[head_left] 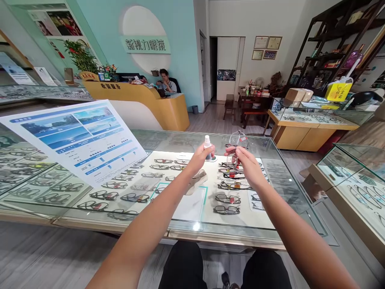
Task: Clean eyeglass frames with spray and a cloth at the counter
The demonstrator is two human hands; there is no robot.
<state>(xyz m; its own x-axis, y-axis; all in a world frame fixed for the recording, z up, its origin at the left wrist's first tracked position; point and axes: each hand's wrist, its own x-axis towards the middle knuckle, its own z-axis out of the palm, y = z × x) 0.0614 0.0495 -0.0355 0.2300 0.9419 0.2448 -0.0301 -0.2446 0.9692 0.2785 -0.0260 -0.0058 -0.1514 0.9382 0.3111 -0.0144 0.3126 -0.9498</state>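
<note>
My left hand (202, 156) is wrapped round a small spray bottle (207, 141) with a white top, held upright above the glass display counter (186, 225). To its right, my right hand (245, 158) pinches a pair of glasses (240, 139) with clear lenses. A small red and white tag shows on one lens. The glasses are apart from the bottle. Beneath my forearms, a crumpled beige cloth (197, 181) lies on the counter, partly hidden by my left arm. Rows of eyeglass frames (227, 209) sit under the glass.
A printed sheet (87, 140) stands tilted at the counter's left. Another glass case (355, 180) is close on the right. A person (167, 83) sits behind the yellow reception desk (173, 110). Boxes (297, 96) rest on a further case at the back right.
</note>
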